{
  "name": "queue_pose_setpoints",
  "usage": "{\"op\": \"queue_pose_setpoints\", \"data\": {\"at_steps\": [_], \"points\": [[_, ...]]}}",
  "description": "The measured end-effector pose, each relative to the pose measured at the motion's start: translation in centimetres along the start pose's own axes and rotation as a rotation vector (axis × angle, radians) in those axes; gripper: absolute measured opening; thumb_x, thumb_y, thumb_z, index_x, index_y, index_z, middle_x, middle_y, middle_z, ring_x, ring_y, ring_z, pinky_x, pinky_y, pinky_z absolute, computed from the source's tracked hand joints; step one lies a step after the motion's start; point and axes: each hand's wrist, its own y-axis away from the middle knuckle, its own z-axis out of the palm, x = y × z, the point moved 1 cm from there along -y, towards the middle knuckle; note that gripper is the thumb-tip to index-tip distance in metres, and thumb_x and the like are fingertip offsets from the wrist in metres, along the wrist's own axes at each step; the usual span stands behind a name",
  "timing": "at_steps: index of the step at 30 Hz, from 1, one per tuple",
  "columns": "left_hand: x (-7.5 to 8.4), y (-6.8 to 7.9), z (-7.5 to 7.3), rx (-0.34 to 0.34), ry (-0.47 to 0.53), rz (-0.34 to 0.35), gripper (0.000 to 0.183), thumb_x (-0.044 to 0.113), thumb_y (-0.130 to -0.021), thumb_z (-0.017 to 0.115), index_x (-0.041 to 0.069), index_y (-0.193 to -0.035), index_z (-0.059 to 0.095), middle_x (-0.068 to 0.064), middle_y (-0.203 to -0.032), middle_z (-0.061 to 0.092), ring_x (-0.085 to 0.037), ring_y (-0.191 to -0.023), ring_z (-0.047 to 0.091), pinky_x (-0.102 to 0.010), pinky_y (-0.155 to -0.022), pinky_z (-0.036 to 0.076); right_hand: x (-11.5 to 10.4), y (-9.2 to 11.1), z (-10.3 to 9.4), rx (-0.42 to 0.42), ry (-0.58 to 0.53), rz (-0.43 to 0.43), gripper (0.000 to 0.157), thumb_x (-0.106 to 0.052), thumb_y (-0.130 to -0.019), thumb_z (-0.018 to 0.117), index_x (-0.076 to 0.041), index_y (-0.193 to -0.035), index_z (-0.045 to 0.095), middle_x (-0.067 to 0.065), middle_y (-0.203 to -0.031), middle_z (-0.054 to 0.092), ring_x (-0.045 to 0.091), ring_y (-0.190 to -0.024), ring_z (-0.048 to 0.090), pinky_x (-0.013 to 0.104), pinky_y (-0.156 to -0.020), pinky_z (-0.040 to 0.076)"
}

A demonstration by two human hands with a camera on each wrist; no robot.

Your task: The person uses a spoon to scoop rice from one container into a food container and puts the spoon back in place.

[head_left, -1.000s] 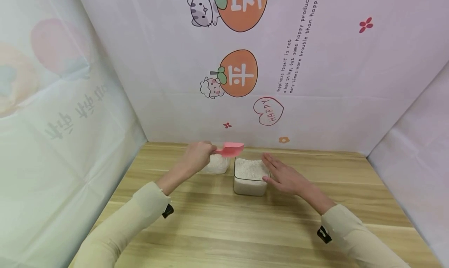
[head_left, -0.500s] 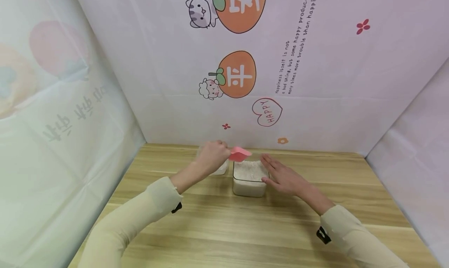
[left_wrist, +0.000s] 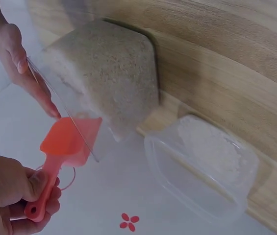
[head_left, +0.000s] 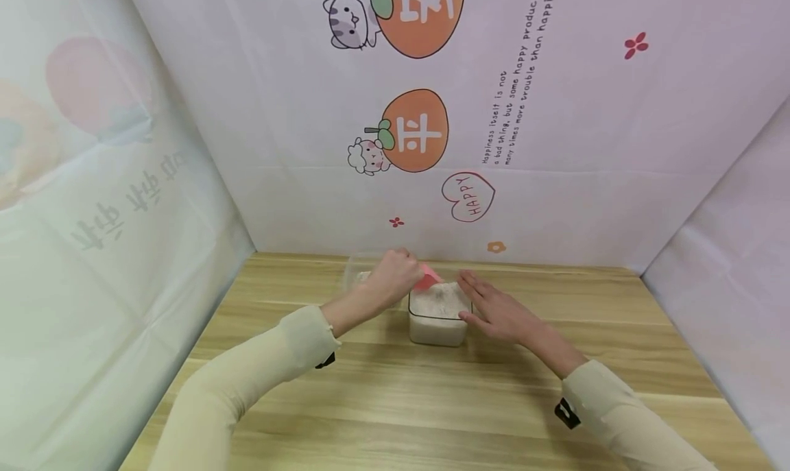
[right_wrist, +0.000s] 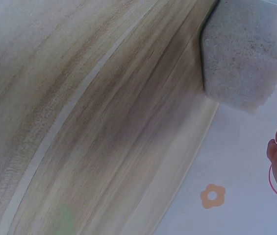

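Observation:
My left hand (head_left: 395, 275) grips a pink scoop (head_left: 427, 277) by its handle. In the left wrist view the scoop (left_wrist: 67, 139) has its bowl tipped inside the rim of a clear square container (head_left: 437, 332), close to the white, rice-like grains (head_left: 446, 298) heaped there. At that container's right side, my right hand (head_left: 503, 313) touches the rim with straight fingers and the thumb apart at the near corner. Left of it stands a smaller clear plastic box (left_wrist: 177, 171) with a low layer of white grains, partly hidden behind my left hand in the head view.
Both containers stand near the back edge of the wooden table (head_left: 395, 402). Right behind them rises a white printed cloth (head_left: 308, 183), with more cloth along the left and right sides. A black clip-like piece (head_left: 566, 413) hangs at the right cuff.
My left hand has moved right with the scoop, from above the smaller box to over the larger container, and the scoop has tipped downward. The right hand has stayed at the rim.

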Motion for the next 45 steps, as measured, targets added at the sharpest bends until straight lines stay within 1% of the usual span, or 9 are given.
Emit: {"op": "queue_pose_setpoints", "data": {"at_steps": [5, 10, 16, 22, 28, 34, 38, 41, 45], "points": [[0.8, -1.0, 0.0, -0.016, 0.053, 0.011, 0.028, 0.01, -0.087, 0.066, 0.029, -0.067, 0.071, 0.011, -0.062, 0.063, -0.008, -0.058, 0.054, -0.023, -0.05, 0.048, 0.0, -0.1, 0.1, 0.019, -0.011, -0.011, 0.072, -0.039, -0.102, 0.051, 0.004, -0.154, 0.027, 0.021, -0.163, 0.024, 0.037, -0.149, 0.029, 0.053, -0.115, 0.034], [1.2, -1.8, -0.2, -0.056, 0.071, 0.087, 0.027, 0.025, -0.09, 0.067, 0.028, -0.063, 0.068, 0.014, -0.063, 0.064, -0.006, -0.054, 0.048, -0.025, -0.052, 0.05, -0.1, -0.2, 0.1, 0.019, -0.018, -0.017, 0.072, -0.04, -0.103, 0.051, 0.005, -0.154, 0.027, 0.021, -0.163, 0.024, 0.039, -0.149, 0.029, 0.054, -0.114, 0.035], [-0.2, -2.1, -0.6, -0.234, 0.196, 0.134, 0.019, 0.013, -0.095, 0.062, 0.019, -0.083, 0.076, 0.004, -0.083, 0.073, -0.01, -0.07, 0.063, -0.029, -0.062, 0.056, -0.2, -0.3, 0.0, -0.01, -0.035, 0.003, 0.073, -0.04, -0.102, 0.051, 0.003, -0.156, 0.024, 0.019, -0.165, 0.021, 0.037, -0.151, 0.026, 0.052, -0.117, 0.032], [-1.6, -2.4, -0.8, -0.475, 0.373, 0.137, 0.013, 0.008, -0.094, 0.062, 0.013, -0.083, 0.066, 0.002, -0.074, 0.055, -0.011, -0.067, 0.04, -0.026, -0.055, 0.037, -0.1, -0.2, 0.2, 0.009, -0.033, -0.006, 0.072, -0.038, -0.102, 0.053, 0.005, -0.154, 0.027, 0.02, -0.163, 0.024, 0.038, -0.15, 0.028, 0.053, -0.115, 0.035], [-2.1, -2.6, 0.0, -0.624, 0.602, 0.092, 0.031, 0.003, -0.088, 0.059, 0.015, -0.059, 0.056, 0.006, -0.052, 0.052, -0.007, -0.047, 0.05, -0.019, -0.046, 0.037, -0.2, -0.2, 0.0, 0.003, -0.032, 0.0, 0.072, -0.039, -0.103, 0.05, 0.005, -0.154, 0.025, 0.02, -0.164, 0.021, 0.038, -0.15, 0.027, 0.052, -0.116, 0.033], [-2.6, -1.5, 1.9, -0.75, 0.884, -0.034, 0.049, 0.002, -0.091, 0.053, 0.016, -0.045, 0.047, 0.004, -0.044, 0.05, -0.007, -0.038, 0.04, -0.021, -0.042, 0.032, -0.2, -0.2, 0.1, -0.002, -0.035, 0.003, 0.073, -0.039, -0.103, 0.051, 0.004, -0.155, 0.023, 0.021, -0.164, 0.021, 0.038, -0.151, 0.026, 0.052, -0.116, 0.032], [-2.9, -0.8, 2.4, -0.813, 1.064, -0.121, 0.043, 0.006, -0.097, 0.053, 0.007, -0.055, 0.061, 0.001, -0.05, 0.055, -0.009, -0.042, 0.047, -0.022, -0.043, 0.038, -0.1, -0.2, 0.2, -0.019, -0.044, 0.019, 0.073, -0.039, -0.103, 0.05, 0.002, -0.156, 0.021, 0.019, -0.165, 0.018, 0.035, -0.152, 0.022, 0.05, -0.118, 0.03], [-3.2, -0.5, 2.4, -0.85, 1.152, -0.165, 0.035, 0.012, -0.1, 0.056, -0.003, -0.074, 0.073, -0.001, -0.055, 0.06, -0.008, -0.046, 0.052, -0.022, -0.047, 0.043, -0.1, -0.2, 0.2, -0.023, -0.047, 0.026, 0.073, -0.038, -0.103, 0.05, 0.002, -0.157, 0.02, 0.018, -0.166, 0.017, 0.035, -0.153, 0.021, 0.05, -0.119, 0.029], [-3.5, -0.2, 2.7, -0.866, 1.235, -0.194, 0.03, 0.011, -0.101, 0.056, -0.01, -0.091, 0.075, -0.002, -0.059, 0.064, -0.007, -0.048, 0.055, -0.021, -0.049, 0.045, 0.0, -0.2, 0.3, -0.017, -0.046, 0.024, 0.072, -0.037, -0.104, 0.05, 0.002, -0.156, 0.021, 0.019, -0.165, 0.018, 0.035, -0.152, 0.022, 0.05, -0.118, 0.03]]}}
